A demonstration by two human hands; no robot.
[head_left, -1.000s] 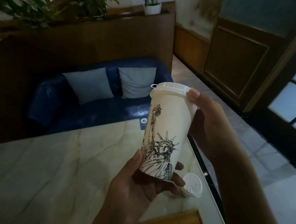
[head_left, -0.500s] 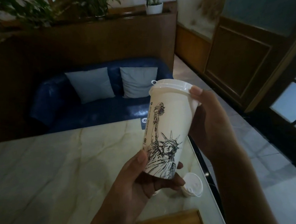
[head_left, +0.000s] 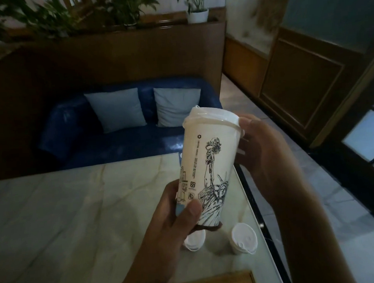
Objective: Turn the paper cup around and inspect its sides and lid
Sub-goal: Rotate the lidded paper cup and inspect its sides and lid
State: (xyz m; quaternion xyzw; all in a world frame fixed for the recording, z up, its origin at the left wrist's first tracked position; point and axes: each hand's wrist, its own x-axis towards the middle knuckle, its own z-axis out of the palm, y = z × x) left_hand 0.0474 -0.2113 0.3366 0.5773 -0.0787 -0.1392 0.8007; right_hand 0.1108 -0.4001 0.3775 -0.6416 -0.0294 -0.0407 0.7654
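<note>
A tall white paper cup [head_left: 201, 160] with a black Statue of Liberty drawing is held above the marble table, tilted slightly right. A white plastic lid [head_left: 211, 118] closes its top. My left hand [head_left: 177, 209] grips the cup's lower part, thumb across the front, fingers under the base. My right hand [head_left: 263, 145] holds the upper right side, with a fingertip on the lid's rim. Small printed text and icons run down the cup's left face.
Two more lidded white cups [head_left: 244, 240] [head_left: 194, 240] stand on the marble table [head_left: 76, 213] below the held cup. A wooden box edge [head_left: 214, 282] sits at the near table edge. A blue sofa [head_left: 120, 143] with two cushions is behind the table.
The cup has been rotated, so the statue drawing moved to the right and the printed text and icons came into view. My left thumb shifted across the front.
</note>
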